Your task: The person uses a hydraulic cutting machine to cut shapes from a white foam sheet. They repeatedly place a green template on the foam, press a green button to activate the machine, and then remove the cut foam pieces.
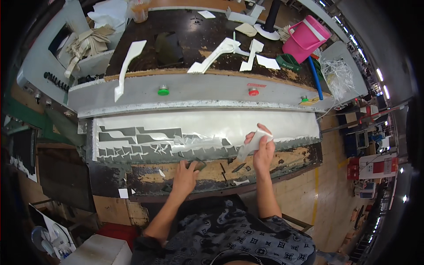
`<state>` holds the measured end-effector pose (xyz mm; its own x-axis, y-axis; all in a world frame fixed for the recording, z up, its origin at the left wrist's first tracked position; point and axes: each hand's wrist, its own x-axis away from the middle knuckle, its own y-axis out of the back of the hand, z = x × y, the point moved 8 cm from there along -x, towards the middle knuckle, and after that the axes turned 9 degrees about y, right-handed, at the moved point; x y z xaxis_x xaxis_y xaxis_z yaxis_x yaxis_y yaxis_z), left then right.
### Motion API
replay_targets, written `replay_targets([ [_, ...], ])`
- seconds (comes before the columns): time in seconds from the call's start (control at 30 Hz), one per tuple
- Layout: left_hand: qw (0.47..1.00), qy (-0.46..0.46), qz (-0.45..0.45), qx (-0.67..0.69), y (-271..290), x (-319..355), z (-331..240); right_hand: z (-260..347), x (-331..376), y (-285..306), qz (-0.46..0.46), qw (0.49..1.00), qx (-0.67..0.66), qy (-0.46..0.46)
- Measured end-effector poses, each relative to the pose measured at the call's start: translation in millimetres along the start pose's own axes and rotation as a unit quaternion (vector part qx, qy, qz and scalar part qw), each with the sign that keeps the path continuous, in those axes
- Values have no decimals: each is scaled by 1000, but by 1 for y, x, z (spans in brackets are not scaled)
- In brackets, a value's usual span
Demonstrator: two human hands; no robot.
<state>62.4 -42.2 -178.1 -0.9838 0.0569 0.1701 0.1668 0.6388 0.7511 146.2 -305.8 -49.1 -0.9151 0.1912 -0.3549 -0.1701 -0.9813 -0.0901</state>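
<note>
My right hand (263, 154) is raised over the front of the machine bed, its fingers closed round a thin white cut piece (255, 142) that hangs down to the left. Lower and to the left, my left hand (185, 176) is at the worn wooden ledge (282, 160), with its fingers curled on a small dark piece (199, 165). Behind both hands a white sheet (198, 121) covers the bed. Its left part has long cut-out gaps showing the dark surface, and ragged scraps of white offcut (154, 149) run along its near edge.
Beyond the bed stands a grey beam with a green button (163, 90) and a red button (253, 92). On the dark shelf above lie long white cut pieces (216, 55), a pink bucket (306, 39) and a blue stick (316, 78). Small dark slivers (239, 167) lie on the ledge.
</note>
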Motion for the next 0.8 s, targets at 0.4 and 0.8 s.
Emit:
replay_targets([
  [0.4, 932, -136, -168, 292, 68, -14, -81, 44, 32, -133, 255, 962, 59, 71],
  [0.8, 931, -91, -131, 328, 79, -22, -77, 40, 28, -140, 346, 938, 5, 32],
])
